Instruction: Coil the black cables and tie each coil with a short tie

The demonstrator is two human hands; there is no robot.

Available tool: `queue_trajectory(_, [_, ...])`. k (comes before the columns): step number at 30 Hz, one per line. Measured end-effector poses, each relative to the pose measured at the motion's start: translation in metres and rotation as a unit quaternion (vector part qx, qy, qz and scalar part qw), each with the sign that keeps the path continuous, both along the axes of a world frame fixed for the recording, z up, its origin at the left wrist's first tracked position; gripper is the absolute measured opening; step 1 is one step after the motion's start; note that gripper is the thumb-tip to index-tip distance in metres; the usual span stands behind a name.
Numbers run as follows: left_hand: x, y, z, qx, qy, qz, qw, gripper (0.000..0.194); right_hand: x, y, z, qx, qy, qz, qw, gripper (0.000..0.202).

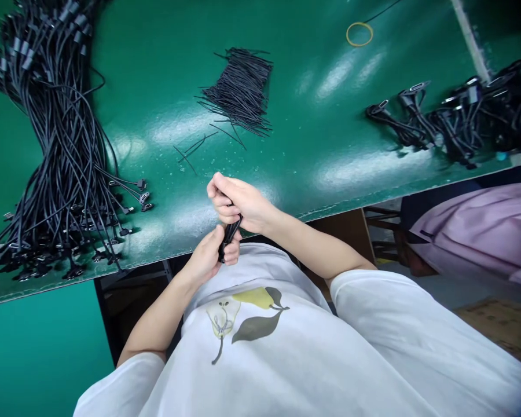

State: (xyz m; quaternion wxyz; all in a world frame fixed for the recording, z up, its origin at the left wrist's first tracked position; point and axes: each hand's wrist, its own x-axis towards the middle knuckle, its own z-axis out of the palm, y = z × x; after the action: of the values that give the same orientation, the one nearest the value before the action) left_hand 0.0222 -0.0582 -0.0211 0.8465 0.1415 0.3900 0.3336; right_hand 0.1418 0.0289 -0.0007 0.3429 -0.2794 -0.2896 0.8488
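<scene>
A white shirt [312, 359] with a pear print lies nearest, its sleeves to either side. Just beyond it, the left hand [208, 255] has its fingers wrapped round a black cable [229, 238], which looks folded into a short bundle and slants up to the right. The right hand [238, 200] is just above, fingers curled over the bundle's upper end and thumb against the forefinger; whether it pinches anything more, the fingers hide. Both hands are in front of the table's near edge, the cable between them.

On the green table [308, 145], a few loose ties [198, 146], thin and black, lie scattered and crossed just past the hands. Beyond these is a dense pile of ties [241, 90], roughly lined up. To the left spreads a big heap of cables [65, 133], many plugs toward the near edge and more at the far end. To the right lie bundled cables [460, 121], some plugs pointing up. Off that side of the table shows a pink garment [486, 231]. Farther back on the table are a yellow ring [359, 45], a dark cord beside it, and a pale strip [471, 40].
</scene>
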Motion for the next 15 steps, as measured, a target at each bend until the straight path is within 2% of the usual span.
queue_trajectory(3, [0.001,0.009,-0.003,-0.021,-0.010,0.024,0.999,0.037,-0.004,-0.003,-0.008,0.075,-0.047,-0.142,0.986,0.045])
queue_trajectory(5, [-0.001,0.015,-0.003,-0.023,-0.019,0.016,0.999,0.032,-0.005,-0.005,-0.013,0.141,-0.093,-0.177,0.970,0.042])
queue_trajectory(8, [-0.005,0.017,-0.002,-0.037,-0.036,-0.028,0.998,0.032,-0.003,-0.008,-0.018,0.218,-0.150,-0.135,0.955,0.043])
queue_trajectory(11, [-0.003,0.013,-0.002,-0.060,-0.063,-0.072,0.994,0.034,0.004,-0.011,-0.020,0.264,-0.161,-0.070,0.948,0.044])
queue_trajectory(13, [-0.001,0.008,-0.003,-0.073,-0.076,-0.076,0.992,0.035,0.013,-0.006,-0.020,0.274,-0.156,-0.021,0.949,0.041])
queue_trajectory(15, [-0.001,0.005,-0.006,-0.068,-0.069,-0.054,0.994,0.038,0.026,0.008,-0.021,0.290,-0.193,0.009,0.938,0.036])
